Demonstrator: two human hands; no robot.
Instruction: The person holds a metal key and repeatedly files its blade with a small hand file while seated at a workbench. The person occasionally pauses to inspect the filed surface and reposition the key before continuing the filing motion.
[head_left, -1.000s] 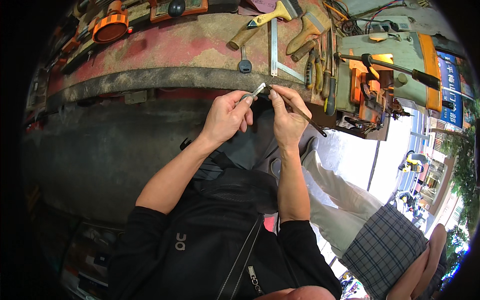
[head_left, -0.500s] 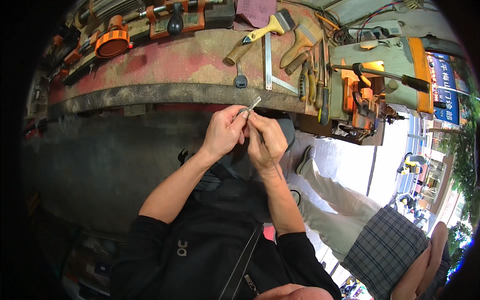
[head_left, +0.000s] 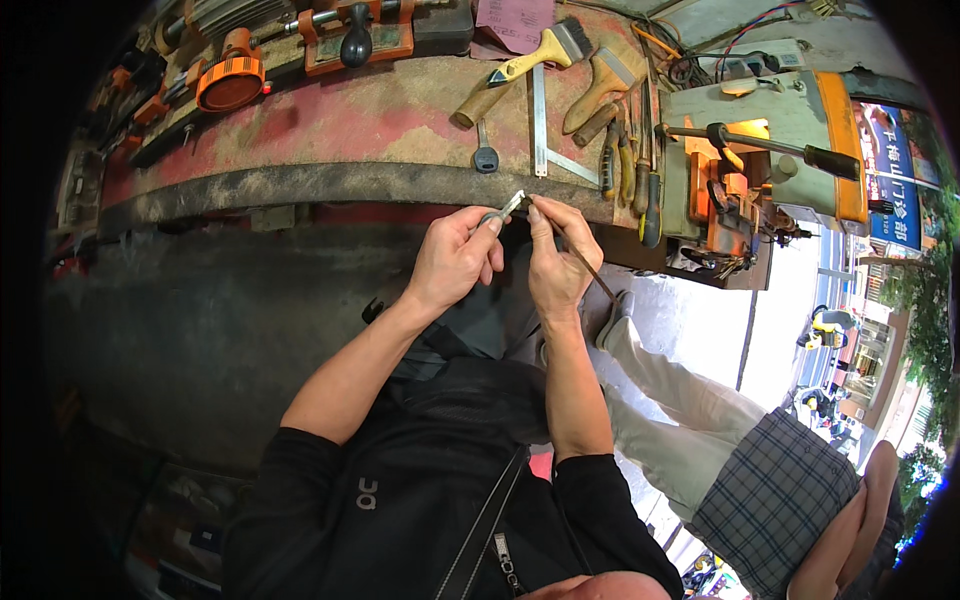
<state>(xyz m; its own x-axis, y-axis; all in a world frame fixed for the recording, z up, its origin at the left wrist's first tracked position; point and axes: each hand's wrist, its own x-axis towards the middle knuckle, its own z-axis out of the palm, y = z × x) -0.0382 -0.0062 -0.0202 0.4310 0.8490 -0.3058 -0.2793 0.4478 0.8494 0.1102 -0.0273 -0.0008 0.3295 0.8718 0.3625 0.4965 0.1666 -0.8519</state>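
My left hand (head_left: 450,262) is closed in a pinch on a key (head_left: 514,204). The key's silver blade sticks out past the thumb, pointing up and right, while the fingers cover part of its dark head. Close beside it, my right hand (head_left: 562,265) grips a thin dark rod-like tool, probably a slim file (head_left: 601,284). The tool's tip is near the blade, and I cannot tell whether they touch. Its tail slants out below the right hand. Just beyond my hands, a black-headed key (head_left: 486,159) lies on the workbench (head_left: 330,130).
Two brushes (head_left: 530,62) (head_left: 604,88), a metal square (head_left: 540,120), pliers (head_left: 608,165) and a screwdriver (head_left: 650,215) lie on the bench. An orange and grey key machine (head_left: 780,150) stands right. Orange-trimmed machinery (head_left: 230,82) lines the back left. A person in plaid shorts (head_left: 775,490) sits at right.
My right hand has shifted right and slightly up, apart from the left. The thin tool now slants more to the right. My left hand stays nearly in place with the key.
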